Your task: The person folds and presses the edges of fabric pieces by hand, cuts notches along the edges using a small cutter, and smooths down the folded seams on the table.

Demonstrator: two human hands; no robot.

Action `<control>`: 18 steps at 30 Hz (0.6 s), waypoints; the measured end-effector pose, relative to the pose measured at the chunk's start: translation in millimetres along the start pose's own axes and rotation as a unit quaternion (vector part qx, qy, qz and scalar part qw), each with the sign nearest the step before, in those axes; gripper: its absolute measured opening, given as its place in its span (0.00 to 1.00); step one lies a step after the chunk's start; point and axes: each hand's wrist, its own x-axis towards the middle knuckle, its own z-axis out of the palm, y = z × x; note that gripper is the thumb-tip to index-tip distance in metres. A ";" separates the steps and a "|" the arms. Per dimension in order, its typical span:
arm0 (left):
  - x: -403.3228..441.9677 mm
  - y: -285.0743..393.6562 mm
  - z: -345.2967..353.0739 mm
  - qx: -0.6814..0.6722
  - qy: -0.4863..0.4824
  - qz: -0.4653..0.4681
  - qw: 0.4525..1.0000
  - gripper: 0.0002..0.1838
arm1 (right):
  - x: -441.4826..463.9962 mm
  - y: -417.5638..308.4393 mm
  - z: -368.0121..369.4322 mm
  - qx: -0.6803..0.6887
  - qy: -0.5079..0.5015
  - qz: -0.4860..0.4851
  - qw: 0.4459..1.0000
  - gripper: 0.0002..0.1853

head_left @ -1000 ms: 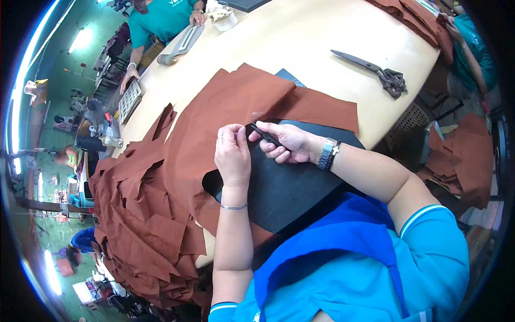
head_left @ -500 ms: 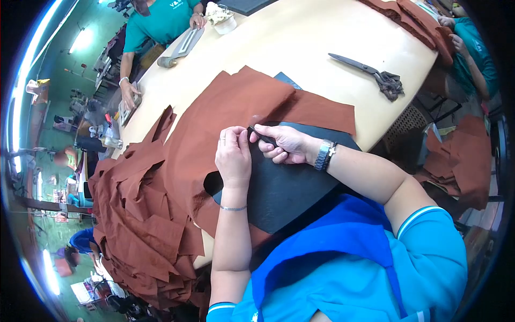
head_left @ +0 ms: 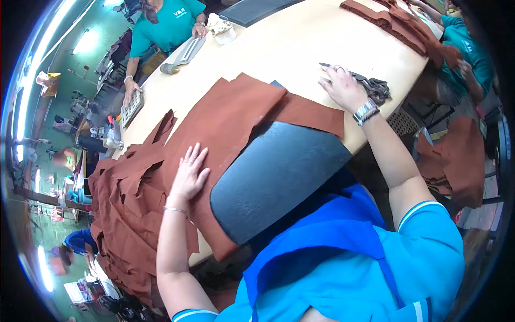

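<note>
My left hand (head_left: 190,173) lies flat, fingers spread, on a large reddish-brown leather piece (head_left: 225,121) that is folded back. Beside the fold shows a smooth dark blue-black panel (head_left: 273,174), near the table's front edge. Over at the right, my right hand (head_left: 346,88) reaches across the large scissors (head_left: 362,78), its fingers apart. The blade tip pokes out past the fingers, and a dark cloth wrap (head_left: 377,91) covers the scissor handles. I cannot see the small dark tool from earlier.
Loose brown leather pieces (head_left: 129,214) heap over the table's left edge. Further brown pieces (head_left: 386,27) lie at the far right. A white tub (head_left: 223,35) and a dark flat board (head_left: 257,9) sit at the back. Co-workers (head_left: 170,21) work across the table.
My hands have parted from the small dark tool they were working on. The left moved down-left onto the brown leather; the right moved up-right to the scissors. More of the dark panel shows.
</note>
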 end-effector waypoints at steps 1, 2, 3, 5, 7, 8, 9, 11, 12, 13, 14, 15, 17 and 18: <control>0.7 7.7 14.8 -0.027 0.027 -0.003 0.999 0.32 | -7.3 0.3 6.9 -0.024 0.086 -0.061 0.994 0.19; 7.7 15.4 24.1 -0.019 0.044 -0.054 0.997 0.33 | -11.4 -13.3 -0.9 -0.084 0.076 -0.238 0.965 0.18; 21.0 24.1 30.2 -0.011 0.060 -0.105 0.993 0.33 | -24.1 -41.1 -4.7 0.023 0.034 -0.179 0.983 0.18; 51.1 49.0 34.3 0.004 0.060 -0.299 0.952 0.35 | -55.8 -92.1 5.8 0.120 -0.043 -0.169 0.977 0.21; 78.7 53.2 51.1 -0.121 0.218 -0.415 0.875 0.37 | -95.7 -125.1 25.3 0.075 -0.111 -0.220 0.966 0.36; 84.6 58.5 52.5 -0.155 0.270 -0.390 0.866 0.37 | -114.3 -138.5 31.8 0.038 -0.106 -0.237 0.965 0.37; 85.0 66.2 49.9 -0.189 0.319 -0.363 0.855 0.37 | -126.6 -145.9 35.0 0.001 -0.101 -0.251 0.963 0.39; 62.5 67.6 37.5 -0.143 0.197 -0.272 0.931 0.38 | -126.5 -137.4 35.4 0.031 -0.118 -0.246 0.961 0.40; 47.9 64.1 31.7 -0.102 0.115 -0.235 0.960 0.39 | -123.8 -132.1 35.0 0.048 -0.127 -0.242 0.961 0.41; 32.2 63.9 28.9 -0.060 0.030 -0.197 0.978 0.39 | -118.9 -126.7 31.6 0.034 -0.128 -0.216 0.967 0.41; 14.2 67.7 29.6 -0.041 0.064 -0.182 0.980 0.43 | -114.1 -120.8 28.0 0.025 -0.124 -0.203 0.971 0.41; -3.9 78.4 25.9 0.002 0.044 -0.201 0.979 0.45 | -107.8 -113.5 24.6 0.015 -0.119 -0.190 0.974 0.41; -33.4 117.6 6.2 0.087 0.003 -0.233 0.969 0.48 | -89.7 -92.4 17.6 0.005 -0.158 -0.221 0.962 0.41; -40.2 146.0 -17.0 0.087 -0.089 -0.268 0.955 0.50 | -79.4 -90.7 0.7 0.002 -0.205 -0.223 0.953 0.41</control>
